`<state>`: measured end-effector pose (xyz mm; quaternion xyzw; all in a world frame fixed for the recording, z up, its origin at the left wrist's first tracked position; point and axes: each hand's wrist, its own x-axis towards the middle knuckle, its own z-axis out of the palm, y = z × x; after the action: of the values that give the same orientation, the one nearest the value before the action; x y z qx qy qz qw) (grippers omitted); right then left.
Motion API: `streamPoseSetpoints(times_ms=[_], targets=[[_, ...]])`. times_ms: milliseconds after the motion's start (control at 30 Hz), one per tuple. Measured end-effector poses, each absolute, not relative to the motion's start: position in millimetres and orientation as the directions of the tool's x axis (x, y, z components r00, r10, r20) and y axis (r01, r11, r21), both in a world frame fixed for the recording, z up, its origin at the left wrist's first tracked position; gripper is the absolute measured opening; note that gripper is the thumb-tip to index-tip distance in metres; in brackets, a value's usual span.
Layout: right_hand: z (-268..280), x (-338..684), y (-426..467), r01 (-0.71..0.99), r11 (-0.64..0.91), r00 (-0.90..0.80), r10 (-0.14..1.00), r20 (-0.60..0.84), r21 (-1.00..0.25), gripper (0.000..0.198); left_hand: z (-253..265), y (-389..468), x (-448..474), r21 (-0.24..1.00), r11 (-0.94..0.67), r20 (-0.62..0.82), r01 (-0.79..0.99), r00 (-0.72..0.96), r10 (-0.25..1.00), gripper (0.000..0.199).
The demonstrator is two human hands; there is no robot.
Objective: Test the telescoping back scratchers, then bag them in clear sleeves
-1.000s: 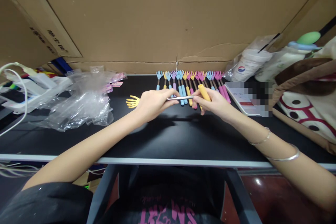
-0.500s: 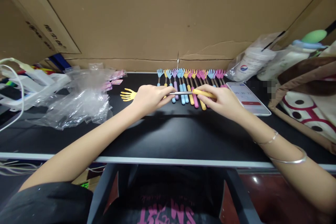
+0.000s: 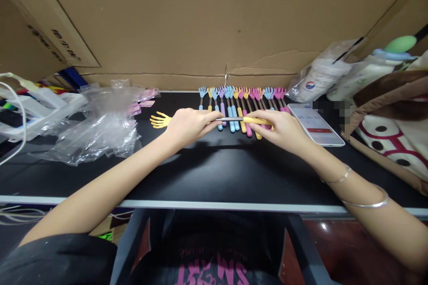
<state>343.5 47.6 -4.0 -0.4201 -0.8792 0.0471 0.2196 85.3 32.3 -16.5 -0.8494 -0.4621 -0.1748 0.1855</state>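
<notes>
Between my two hands, above the desk, a yellow back scratcher (image 3: pixel 259 120) is held level, its metal rod drawn out. My left hand (image 3: pixel 189 124) is closed around the end near the yellow hand-shaped head, which sticks out past my knuckles on the left. My right hand (image 3: pixel 282 127) grips the yellow handle, with thumb and fingers pressed to it. Right behind lies a row of back scratchers (image 3: pixel 232 118) in blue, yellow, purple and pink, heads toward the cardboard; my hands hide some of their handles.
Crumpled clear plastic bags (image 3: pixel 100 131) lie on the left, beside a white rack (image 3: pixel 43 113) with a cable. At right are a phone (image 3: pixel 316 125) showing a timer, a bagged paper cup (image 3: pixel 323 80) and a fabric bag (image 3: pixel 391 129). A cardboard wall (image 3: pixel 187 22) stands behind the desk.
The yellow head has shifted slightly left, and a little more of the metal rod seems to show between my hands. Both hands keep their hold; the view has moved slightly.
</notes>
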Motion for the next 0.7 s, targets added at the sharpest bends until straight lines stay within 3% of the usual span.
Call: streamPoseSetpoints(times_ms=[233,567,700], targets=[[-6.8,345.4,48.8,0.731,0.649,-0.557,0.747,0.364,-0.212,0.026,-17.1,32.7,85.1,-0.151,-0.521,0.456,0.840,0.527,0.717,0.033],[-9.0,348.2,48.1,0.675,0.737,-0.662,0.576,0.480,0.047,0.032,-18.0,40.6,76.1,-0.197,-0.641,0.518,0.742,0.634,0.575,0.040],[-8.3,348.9,47.5,0.684,0.723,-0.661,0.561,0.498,0.092,0.037,-17.2,40.3,75.5,-0.203,-0.653,0.553,0.730,0.635,0.539,0.042]])
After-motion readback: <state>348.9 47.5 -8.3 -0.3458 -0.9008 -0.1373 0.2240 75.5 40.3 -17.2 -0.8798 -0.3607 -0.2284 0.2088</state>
